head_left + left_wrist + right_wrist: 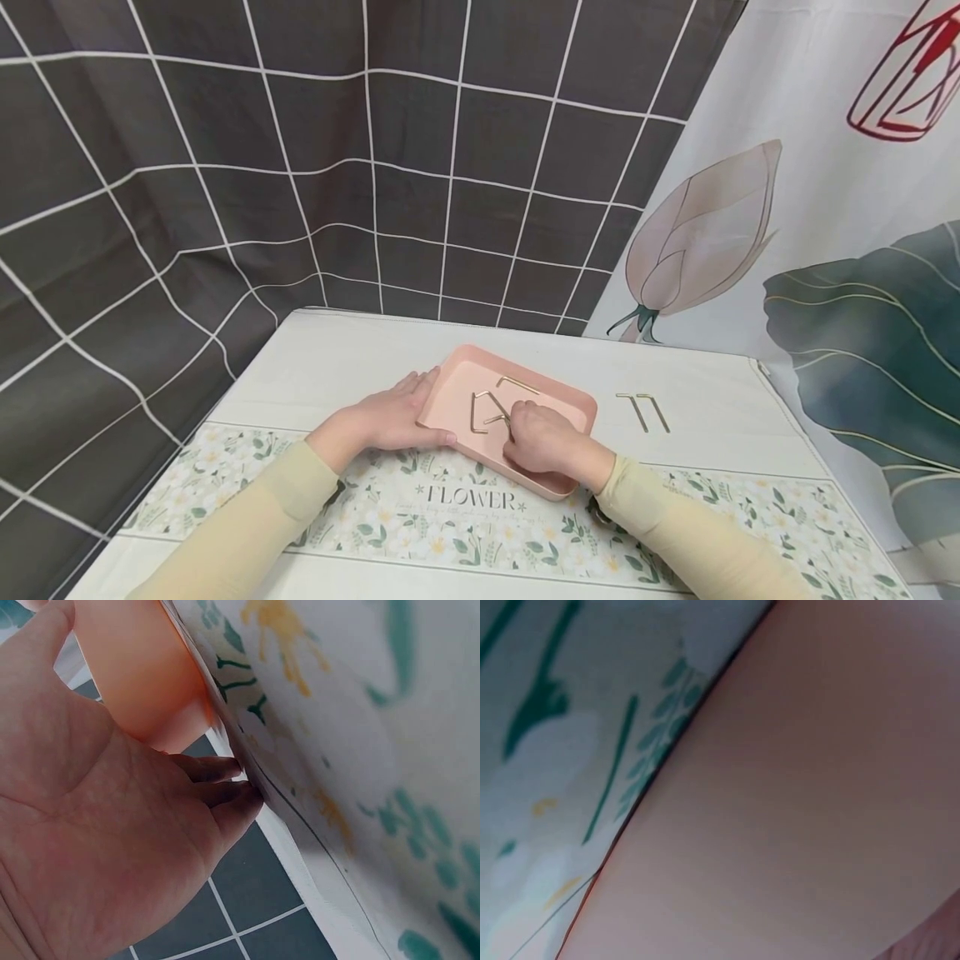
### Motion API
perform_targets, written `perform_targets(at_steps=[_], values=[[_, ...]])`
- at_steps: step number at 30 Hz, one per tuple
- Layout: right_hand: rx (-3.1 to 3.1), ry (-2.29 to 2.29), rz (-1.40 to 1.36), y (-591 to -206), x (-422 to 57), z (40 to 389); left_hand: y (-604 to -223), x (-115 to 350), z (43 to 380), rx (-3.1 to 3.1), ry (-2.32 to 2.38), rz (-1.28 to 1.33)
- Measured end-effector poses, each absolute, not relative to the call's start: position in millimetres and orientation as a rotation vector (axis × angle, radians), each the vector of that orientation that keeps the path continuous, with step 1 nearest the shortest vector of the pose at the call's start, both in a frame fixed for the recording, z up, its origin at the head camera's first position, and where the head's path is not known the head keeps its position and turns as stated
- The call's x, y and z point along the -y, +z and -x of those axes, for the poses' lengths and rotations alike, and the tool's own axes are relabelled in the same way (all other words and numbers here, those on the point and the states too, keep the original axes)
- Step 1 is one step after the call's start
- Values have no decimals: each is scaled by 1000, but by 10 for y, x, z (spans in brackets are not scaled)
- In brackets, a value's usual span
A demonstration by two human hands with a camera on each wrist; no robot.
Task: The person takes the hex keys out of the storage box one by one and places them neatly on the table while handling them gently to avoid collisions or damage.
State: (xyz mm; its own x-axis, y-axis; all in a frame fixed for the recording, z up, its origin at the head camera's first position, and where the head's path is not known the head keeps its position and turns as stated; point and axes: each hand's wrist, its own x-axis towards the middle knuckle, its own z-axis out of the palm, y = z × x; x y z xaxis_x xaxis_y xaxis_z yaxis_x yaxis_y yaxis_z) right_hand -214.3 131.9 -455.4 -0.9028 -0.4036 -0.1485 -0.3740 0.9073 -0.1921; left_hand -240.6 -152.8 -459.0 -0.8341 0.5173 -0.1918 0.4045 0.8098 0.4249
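A shallow pink tray (450, 379) sits on the table with several gold L-shaped hex keys inside, one hex key (517, 385) near its far wall and another hex key (473, 414) left of centre. Beside the tray's left end, my left hand (397, 414) rests with fingers spread, thumb along the near rim; in the left wrist view its palm is by the tray corner. My right hand (543, 437) reaches over the near wall, fingers curled, pinching a hex key that is mostly hidden. In the right wrist view the tray wall (780, 787) fills most of the frame.
Two more hex keys, a left hex key (637, 412) and a right hex key (657, 412), lie side by side on the table right of the tray. A flower-printed band (480, 533) crosses the white tablecloth. A dark gridded curtain (412, 200) hangs behind.
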Motion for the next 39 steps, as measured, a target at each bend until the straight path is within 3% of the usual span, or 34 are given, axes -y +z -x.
perform_targets(at_steps=[39], values=[[-2891,-212,549,-4497,-1372,2158,-4587,1531,2408,-2696,539,-711]])
